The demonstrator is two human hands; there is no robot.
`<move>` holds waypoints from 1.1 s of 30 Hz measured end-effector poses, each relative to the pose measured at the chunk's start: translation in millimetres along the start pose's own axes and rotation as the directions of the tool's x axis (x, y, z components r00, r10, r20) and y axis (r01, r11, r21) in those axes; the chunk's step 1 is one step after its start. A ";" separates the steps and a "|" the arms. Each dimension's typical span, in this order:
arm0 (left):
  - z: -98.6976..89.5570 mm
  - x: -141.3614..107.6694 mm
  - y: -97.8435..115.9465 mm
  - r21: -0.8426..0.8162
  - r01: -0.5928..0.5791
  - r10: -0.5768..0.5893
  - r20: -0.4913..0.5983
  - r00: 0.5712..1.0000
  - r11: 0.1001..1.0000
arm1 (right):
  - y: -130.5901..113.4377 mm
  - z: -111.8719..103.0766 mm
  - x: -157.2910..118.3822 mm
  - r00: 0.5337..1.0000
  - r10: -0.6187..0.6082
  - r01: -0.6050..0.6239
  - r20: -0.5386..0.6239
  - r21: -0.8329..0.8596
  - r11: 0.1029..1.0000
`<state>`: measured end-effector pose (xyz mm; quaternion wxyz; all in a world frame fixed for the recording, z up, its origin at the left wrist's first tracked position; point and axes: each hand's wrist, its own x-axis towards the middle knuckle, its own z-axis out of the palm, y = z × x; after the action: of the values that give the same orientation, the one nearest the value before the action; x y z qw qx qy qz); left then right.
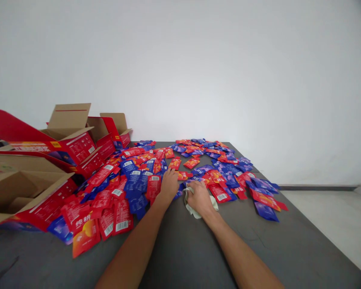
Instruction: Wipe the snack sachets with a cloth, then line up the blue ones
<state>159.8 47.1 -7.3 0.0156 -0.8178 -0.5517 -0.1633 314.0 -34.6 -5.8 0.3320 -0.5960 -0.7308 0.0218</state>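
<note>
My right hand (199, 196) is closed on a pale, crumpled cloth (214, 202) that lies against the dark tabletop (180, 245). To its left, my left hand (169, 184) reaches in among the packets, its fingertips mostly turned away from view. A red and orange packet (184, 175) lies just right of the left fingers, and another red packet (175, 163) is right beyond them. Blue packets (198, 170) lie past the right hand. Beside the left wrist are a red packet with a barcode (153, 188) and several blue ones.
Open red cardboard boxes (52, 200) stand along the left side, flaps up. Red and blue packets (108, 200) are heaped before them. More packets (225, 176) spread along the right and far side. A white wall (198, 72) rises behind the table.
</note>
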 end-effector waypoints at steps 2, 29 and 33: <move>8.6 12.2 4.9 -0.003 -0.044 0.044 0.049 0.998 0.999 | 0.0 -0.2 -0.1 1.000 0.002 -0.002 0.013 -0.003 1.000; 0.9 -6.1 11.8 -0.350 0.134 -0.148 -0.013 0.989 0.927 | 1.0 0.7 -0.6 0.994 -0.014 0.026 -0.106 0.115 0.993; -0.3 -23.0 14.0 -0.609 0.177 -0.256 -0.045 0.966 0.773 | -3.0 0.8 0.4 0.979 -0.047 0.085 -0.201 0.186 0.979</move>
<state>164.6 20.9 -11.4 -0.2282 -0.6993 -0.5600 -0.3811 310.9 -34.9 -5.0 0.4589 -0.5355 -0.7086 0.0230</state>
